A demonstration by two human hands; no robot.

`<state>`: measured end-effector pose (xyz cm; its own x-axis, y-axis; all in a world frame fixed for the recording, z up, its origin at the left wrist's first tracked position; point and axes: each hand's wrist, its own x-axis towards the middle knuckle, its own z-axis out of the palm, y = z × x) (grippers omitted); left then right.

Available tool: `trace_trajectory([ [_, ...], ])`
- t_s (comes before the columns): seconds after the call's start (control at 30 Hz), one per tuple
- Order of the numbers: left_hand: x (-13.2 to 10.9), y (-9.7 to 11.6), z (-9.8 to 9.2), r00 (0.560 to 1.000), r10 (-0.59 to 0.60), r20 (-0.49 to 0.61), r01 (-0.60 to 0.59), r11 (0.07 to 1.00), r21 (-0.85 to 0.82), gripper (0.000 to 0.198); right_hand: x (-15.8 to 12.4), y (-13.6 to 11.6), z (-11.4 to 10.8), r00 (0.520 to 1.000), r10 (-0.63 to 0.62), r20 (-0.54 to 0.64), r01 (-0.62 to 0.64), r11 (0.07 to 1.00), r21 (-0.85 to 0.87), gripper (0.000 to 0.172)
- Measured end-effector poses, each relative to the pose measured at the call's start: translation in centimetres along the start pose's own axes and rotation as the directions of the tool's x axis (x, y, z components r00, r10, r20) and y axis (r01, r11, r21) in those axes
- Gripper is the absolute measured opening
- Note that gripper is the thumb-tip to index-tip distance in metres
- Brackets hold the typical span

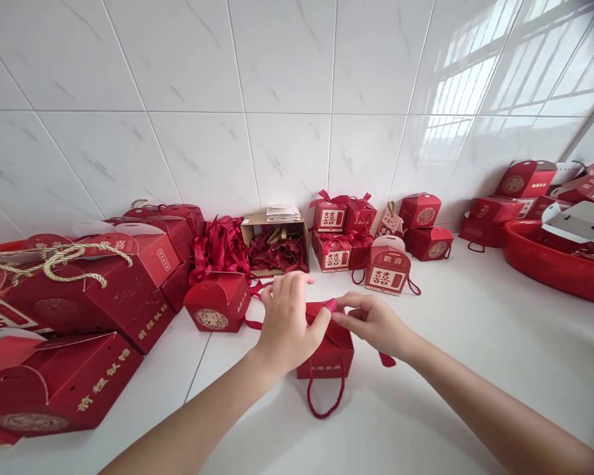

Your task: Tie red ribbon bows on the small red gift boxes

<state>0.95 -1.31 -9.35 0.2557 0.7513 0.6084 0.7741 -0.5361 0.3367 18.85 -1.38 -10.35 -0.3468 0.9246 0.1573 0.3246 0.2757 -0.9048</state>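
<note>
A small red gift box [327, 359] with a red cord handle stands on the white tiled floor in front of me. My left hand [287, 323] pinches the box's top flap, thumb and fingers closed on it. My right hand [371, 320] pinches the same top from the right, fingers closed, with a red ribbon [387, 359] trailing below it. Another small red box [218, 302] sits just left of my left hand.
Large red boxes [79, 290] with rope handles pile up at the left. A cardboard box of red ribbons [277, 245] stands by the wall, with loose ribbons [220, 247] beside it. Finished small boxes [349, 241] sit behind. A red basin [549, 267] lies at the right.
</note>
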Motion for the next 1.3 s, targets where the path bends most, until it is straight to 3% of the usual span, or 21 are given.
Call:
trace_trajectory([
  [0.07, 0.2, -0.1, -0.6, 0.998, -0.038, 0.056, 0.041, 0.998, -0.05, 0.028, 0.5, 0.1, 0.8, 0.993, -0.093, -0.072, 0.091, 0.995, -0.033, 0.026],
  [0.13, 0.5, -0.5, -1.5, 0.981, -0.062, 0.185, 0.093, 0.982, -0.164, 0.031, 0.8, 0.3, 1.3, 0.987, -0.12, -0.108, 0.117, 0.993, -0.029, 0.023],
  [0.27, 1.0, -2.3, -2.6, 0.883, -0.066, 0.465, 0.282, 0.866, -0.412, 0.035, 0.6, 0.6, 1.4, 0.998, -0.046, -0.039, 0.05, 0.992, 0.12, 0.024],
  [0.4, 0.5, -4.4, -1.2, 0.8, -0.275, 0.533, 0.515, 0.772, -0.373, 0.032, 0.5, 0.8, 1.3, 0.996, -0.081, 0.038, 0.074, 0.986, 0.146, 0.027],
  [0.53, -0.3, -5.9, 0.1, 0.657, -0.259, 0.708, 0.671, 0.629, -0.392, 0.042, 0.5, 0.7, 1.6, 0.997, -0.055, 0.047, 0.047, 0.987, 0.151, 0.028],
  [0.73, 0.2, -5.9, -1.5, 0.615, -0.252, 0.748, 0.757, 0.453, -0.47, 0.036, 0.7, 0.3, 2.7, 0.995, 0.004, -0.097, -0.009, 0.999, -0.052, 0.02],
  [0.93, 1.7, -3.2, -4.0, 0.623, -0.158, 0.766, 0.724, 0.485, -0.489, 0.031, 1.1, -0.1, 3.5, 0.984, 0.048, -0.172, -0.095, 0.956, -0.279, 0.018],
  [1.1, 3.5, -1.2, -5.3, 0.762, -0.067, 0.644, 0.561, 0.565, -0.605, 0.032, 0.7, -0.8, 3.2, 0.994, -0.071, -0.084, 0.046, 0.962, -0.267, 0.02],
  [1.17, 4.3, -0.5, -5.4, 0.795, -0.051, 0.604, 0.515, 0.583, -0.629, 0.032, 0.5, -1.0, 3.1, 0.99, -0.119, -0.07, 0.097, 0.961, -0.26, 0.018],
  [1.3, 5.2, 0.1, -4.6, 0.87, 0.04, 0.491, 0.368, 0.609, -0.703, 0.039, 0.5, -0.6, 3.2, 0.991, -0.065, -0.116, 0.041, 0.98, -0.194, 0.029],
])
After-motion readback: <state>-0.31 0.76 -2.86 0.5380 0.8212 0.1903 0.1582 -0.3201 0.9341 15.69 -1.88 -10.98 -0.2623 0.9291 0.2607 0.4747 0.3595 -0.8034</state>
